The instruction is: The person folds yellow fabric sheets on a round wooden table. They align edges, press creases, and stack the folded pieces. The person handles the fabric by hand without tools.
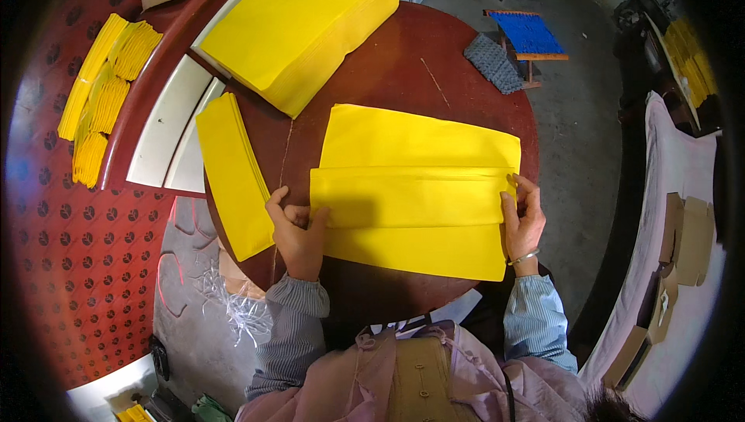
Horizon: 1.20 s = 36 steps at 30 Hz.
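A folded strip of yellow paper (pixel 411 197) lies across a wider flat yellow sheet (pixel 419 136) on a round dark red table (pixel 396 57). My left hand (pixel 299 239) is at the strip's left end, its thumb on the paper and its fingers curled beside the edge. At the opposite end, my right hand (pixel 525 220) pinches the strip between thumb and fingers. Left of my left hand rests a narrow pile of folded yellow paper (pixel 234 177). A thick stack of yellow sheets (pixel 303 26) sits at the far left of the table.
Bundles of folded yellow paper (pixel 105 100) lie on a red patterned surface (pixel 93 267) at left. Beyond the table stands a low stool with a blue woven seat (pixel 531 34). Cardboard boxes (pixel 687 239) rest on a pale cloth at right. Clear plastic strands (pixel 233 298) lie on the floor.
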Motion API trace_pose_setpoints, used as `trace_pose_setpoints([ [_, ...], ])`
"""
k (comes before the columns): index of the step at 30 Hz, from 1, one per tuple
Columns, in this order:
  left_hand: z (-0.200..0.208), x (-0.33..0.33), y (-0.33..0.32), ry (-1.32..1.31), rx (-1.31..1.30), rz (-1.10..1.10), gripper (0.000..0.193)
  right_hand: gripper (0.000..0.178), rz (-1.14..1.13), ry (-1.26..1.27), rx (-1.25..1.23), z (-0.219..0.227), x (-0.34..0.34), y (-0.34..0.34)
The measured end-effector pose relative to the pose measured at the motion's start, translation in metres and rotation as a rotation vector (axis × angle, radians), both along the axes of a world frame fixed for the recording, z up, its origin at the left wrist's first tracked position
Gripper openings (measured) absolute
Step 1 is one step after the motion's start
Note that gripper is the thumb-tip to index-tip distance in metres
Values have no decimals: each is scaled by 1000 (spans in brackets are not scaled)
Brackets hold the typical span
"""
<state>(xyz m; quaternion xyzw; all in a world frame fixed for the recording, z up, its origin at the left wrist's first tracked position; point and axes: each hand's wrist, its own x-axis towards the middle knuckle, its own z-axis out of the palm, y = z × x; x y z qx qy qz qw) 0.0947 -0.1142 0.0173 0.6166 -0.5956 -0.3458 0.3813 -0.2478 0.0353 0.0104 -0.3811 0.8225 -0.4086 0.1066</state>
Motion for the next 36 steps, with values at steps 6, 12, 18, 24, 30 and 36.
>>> trace_pose_setpoints([
  [6, -1, -1, 2, 2, -31, -23, 70, 32, 13, 60, -24, -1, 2, -1],
  [12, 5, -6, 3, -142, -52, -57, 59, 25, 71, 158, -54, -3, -3, -3],
  [18, -6, -14, -10, -449, -672, -186, 39, 22, 92, 206, -74, -2, -3, -5],
  [24, -21, -21, -12, -456, -352, -566, 42, 24, 104, 212, -78, -2, -3, -5],
  [30, -31, -78, 21, -827, -387, -330, 82, 26, 108, 117, -11, 7, -4, -5],
  [36, -25, -86, 20, -944, -198, -356, 91, 42, 243, 669, -34, 36, 43, -19],
])
